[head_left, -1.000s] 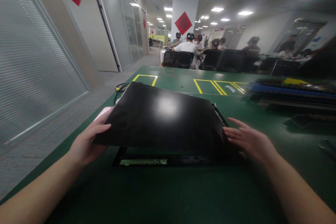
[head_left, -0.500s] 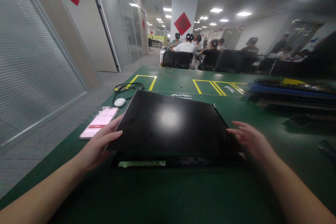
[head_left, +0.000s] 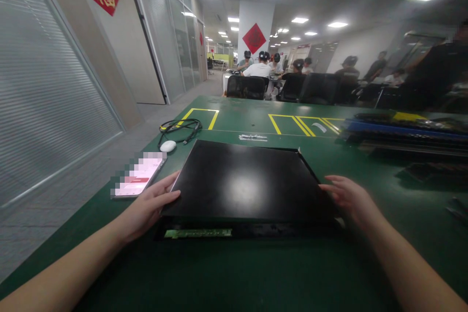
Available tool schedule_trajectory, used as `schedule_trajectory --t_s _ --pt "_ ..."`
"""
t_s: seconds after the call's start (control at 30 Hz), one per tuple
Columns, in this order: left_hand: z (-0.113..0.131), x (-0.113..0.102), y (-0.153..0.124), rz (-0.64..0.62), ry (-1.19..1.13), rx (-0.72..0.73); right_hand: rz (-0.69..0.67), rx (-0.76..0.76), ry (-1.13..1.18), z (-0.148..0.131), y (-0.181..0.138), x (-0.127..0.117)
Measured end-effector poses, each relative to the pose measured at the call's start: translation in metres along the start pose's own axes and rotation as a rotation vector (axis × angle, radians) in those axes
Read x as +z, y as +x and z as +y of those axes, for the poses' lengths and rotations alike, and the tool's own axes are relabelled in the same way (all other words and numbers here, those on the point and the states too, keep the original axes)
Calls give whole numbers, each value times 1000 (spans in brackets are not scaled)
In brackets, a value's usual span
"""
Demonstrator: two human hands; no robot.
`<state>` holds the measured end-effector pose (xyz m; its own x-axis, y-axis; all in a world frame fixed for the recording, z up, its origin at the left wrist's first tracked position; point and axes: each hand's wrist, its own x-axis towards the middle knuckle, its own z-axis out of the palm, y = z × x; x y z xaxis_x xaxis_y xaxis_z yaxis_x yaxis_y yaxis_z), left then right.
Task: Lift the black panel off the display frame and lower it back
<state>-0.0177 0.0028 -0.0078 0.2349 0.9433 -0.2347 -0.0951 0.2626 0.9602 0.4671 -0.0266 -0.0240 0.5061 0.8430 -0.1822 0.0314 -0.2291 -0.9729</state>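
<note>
A black, glossy LCD panel (head_left: pixel 219 175) lies almost level in front of me, with a ceiling light's glare on it. My left hand (head_left: pixel 155 202) is closed on its left edge, thumb on top and fingers underneath. At the right edge is my right hand (head_left: pixel 347 197), its fingers stretched out and apart, the fingertips at or just touching the rim. Under the panel sits a dark frame (head_left: pixel 263 230); most of it is covered. Along its near side a green circuit strip (head_left: pixel 197 233) shows.
A lit phone (head_left: pixel 137 175), a white oval object (head_left: pixel 168 146) and a coiled black cable (head_left: pixel 181 129) lie at the left of the green table (head_left: pixel 234 273). Blurred stacked panels (head_left: pixel 395 131) stand at the right. Several people sit beyond the chairs (head_left: pixel 244 87).
The panel's far edge has come down, so it lies flatter over the frame. My left hand has moved slightly right with it. The right hand stays by the right edge.
</note>
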Motion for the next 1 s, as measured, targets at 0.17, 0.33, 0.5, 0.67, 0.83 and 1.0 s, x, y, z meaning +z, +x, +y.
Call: schedule_trajectory --t_s 0.17,0.33,0.5,0.67,0.83,1.0 --pt "-1 -3 2 -68 -21 -19 6 -38 -44 1 1 2" --pt "-1 -3 3 -29 12 -58 1 -92 -152 0 -2 3" --pt "-1 -1 3 10 12 -67 -1 -84 -237 1 -4 3" --pt "2 2 0 34 30 -70 -13 -63 -295 0 -7 5" --pt "5 2 -1 49 23 -87 -30 -69 -336 -4 -12 8" --pt "5 0 1 32 27 -89 -32 -90 -358 -4 -12 8"
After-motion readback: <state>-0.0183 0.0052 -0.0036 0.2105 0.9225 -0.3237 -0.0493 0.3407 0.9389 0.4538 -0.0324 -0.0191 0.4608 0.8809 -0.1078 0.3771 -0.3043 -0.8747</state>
